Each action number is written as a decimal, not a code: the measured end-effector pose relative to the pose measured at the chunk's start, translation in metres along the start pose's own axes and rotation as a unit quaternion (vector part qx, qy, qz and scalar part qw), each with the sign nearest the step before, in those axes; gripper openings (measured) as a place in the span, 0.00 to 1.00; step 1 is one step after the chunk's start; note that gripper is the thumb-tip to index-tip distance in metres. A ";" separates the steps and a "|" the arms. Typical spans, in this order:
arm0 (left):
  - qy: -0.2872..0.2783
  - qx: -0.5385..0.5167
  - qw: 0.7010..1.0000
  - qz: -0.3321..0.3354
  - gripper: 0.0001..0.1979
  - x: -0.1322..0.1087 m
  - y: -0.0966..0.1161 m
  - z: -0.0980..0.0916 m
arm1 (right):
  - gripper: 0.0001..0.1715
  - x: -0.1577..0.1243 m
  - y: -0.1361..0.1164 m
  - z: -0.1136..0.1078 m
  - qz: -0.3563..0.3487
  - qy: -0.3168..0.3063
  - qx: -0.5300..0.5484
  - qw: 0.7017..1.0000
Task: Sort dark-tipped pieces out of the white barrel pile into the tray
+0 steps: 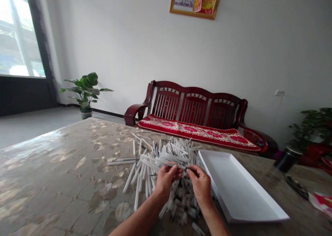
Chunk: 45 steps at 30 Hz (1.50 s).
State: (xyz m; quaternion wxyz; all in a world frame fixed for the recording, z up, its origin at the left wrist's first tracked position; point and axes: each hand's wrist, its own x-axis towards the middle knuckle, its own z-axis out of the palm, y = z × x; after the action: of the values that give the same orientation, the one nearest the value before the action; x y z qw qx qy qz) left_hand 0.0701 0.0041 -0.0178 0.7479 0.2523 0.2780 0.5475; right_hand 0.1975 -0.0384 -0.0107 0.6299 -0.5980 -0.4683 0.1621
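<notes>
My left hand (165,179) is closed around a thin whitish plastic tube (179,166), held level above the pile. At the tube's right end, my right hand (201,185) pinches something small and dark; its exact kind is hard to make out. Around and beyond both hands lies a loose heap of similar white tubes (145,165), several with dark thin rods among them. Below and between my wrists sits a second heap of short translucent pieces with dark parts (183,203), blurred in detail.
A shallow white box (241,191) stands right of the heap on the patterned tablecloth (64,173). Farther right are a black cylindrical pot (287,159), a dark cable (297,187) and a red-white packet (321,202). A wooden bench (194,106) stands beyond the table.
</notes>
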 end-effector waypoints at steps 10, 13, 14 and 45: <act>-0.022 0.019 1.000 0.010 0.23 -0.006 0.000 0.001 | 0.17 -0.008 0.007 -0.004 -0.006 -0.025 -0.012 1.000; -0.025 0.023 0.999 0.014 0.23 -0.010 0.000 0.001 | 0.16 -0.012 0.007 -0.009 -0.082 -0.024 -0.090 0.992; -0.027 0.027 0.999 0.015 0.23 -0.011 -0.001 0.001 | 0.17 -0.013 0.007 -0.010 -0.108 -0.025 -0.114 0.987; -0.043 0.081 0.996 0.017 0.23 -0.019 -0.001 0.005 | 0.23 -0.015 -0.004 -0.026 -0.088 -0.101 -0.147 0.980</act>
State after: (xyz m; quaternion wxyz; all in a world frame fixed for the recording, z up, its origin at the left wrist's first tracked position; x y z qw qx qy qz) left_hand 0.0698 -0.0151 -0.0119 0.7268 0.3403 0.2848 0.5243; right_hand 0.2084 -0.0666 -0.0094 0.4961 -0.6211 -0.5993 0.0950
